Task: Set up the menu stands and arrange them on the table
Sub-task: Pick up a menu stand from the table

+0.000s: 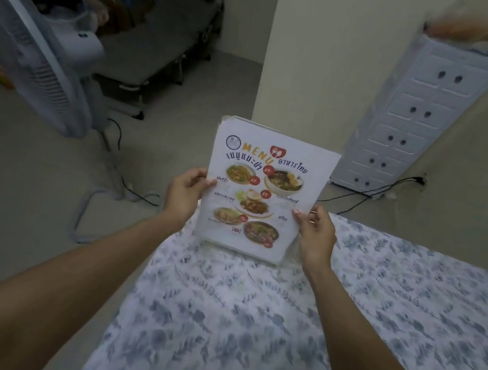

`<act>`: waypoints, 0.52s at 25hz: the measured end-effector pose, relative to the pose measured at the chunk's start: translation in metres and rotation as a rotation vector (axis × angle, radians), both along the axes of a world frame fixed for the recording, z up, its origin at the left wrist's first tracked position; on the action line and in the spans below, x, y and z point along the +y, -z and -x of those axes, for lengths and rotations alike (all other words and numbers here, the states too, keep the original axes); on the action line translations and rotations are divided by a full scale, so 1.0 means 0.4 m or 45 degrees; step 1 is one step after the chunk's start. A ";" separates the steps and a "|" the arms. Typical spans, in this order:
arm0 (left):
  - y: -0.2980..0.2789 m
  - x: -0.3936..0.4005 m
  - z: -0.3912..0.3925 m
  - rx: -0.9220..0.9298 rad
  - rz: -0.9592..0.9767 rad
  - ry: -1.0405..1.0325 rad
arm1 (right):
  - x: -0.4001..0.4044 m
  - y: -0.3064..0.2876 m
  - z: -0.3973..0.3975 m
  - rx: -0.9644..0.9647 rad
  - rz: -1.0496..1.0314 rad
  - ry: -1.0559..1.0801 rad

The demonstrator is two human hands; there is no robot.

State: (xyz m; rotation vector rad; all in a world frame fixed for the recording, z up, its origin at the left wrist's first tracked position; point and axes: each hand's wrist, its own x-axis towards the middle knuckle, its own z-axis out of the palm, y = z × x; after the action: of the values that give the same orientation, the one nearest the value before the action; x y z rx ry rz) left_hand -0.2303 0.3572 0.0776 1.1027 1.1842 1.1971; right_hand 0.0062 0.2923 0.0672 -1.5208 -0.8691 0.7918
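A menu stand (264,188) with a white food menu sheet stands upright near the far corner of the table (245,329), which is covered by a blue-and-white floral cloth. Its clear base rests on the cloth at the bottom edge. My left hand (185,196) grips the stand's left edge, thumb on the front. My right hand (316,233) grips its right edge lower down. Both arms reach forward over the table.
A white standing fan (30,55) is on the left, its cable trailing over the floor. A dark folding cot (162,44) lies behind it. A tall white plastic cabinet (416,116) stands against the wall on the right, with a black cable by its foot.
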 end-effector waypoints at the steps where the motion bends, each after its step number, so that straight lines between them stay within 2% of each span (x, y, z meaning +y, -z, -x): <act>1: 0.005 0.053 0.013 -0.001 0.005 0.004 | 0.048 0.008 0.013 0.003 -0.007 0.003; 7: 0.062 0.291 0.046 0.034 0.042 0.049 | 0.261 0.055 0.035 0.024 -0.002 0.009; 13: 0.101 0.389 0.044 0.075 0.033 0.051 | 0.353 0.081 0.035 0.002 -0.006 0.019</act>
State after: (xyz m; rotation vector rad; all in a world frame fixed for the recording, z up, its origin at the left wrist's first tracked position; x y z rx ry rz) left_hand -0.2478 0.5127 0.0371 1.1440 1.2137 1.1227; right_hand -0.0078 0.4336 0.0347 -1.5210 -0.8568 0.7795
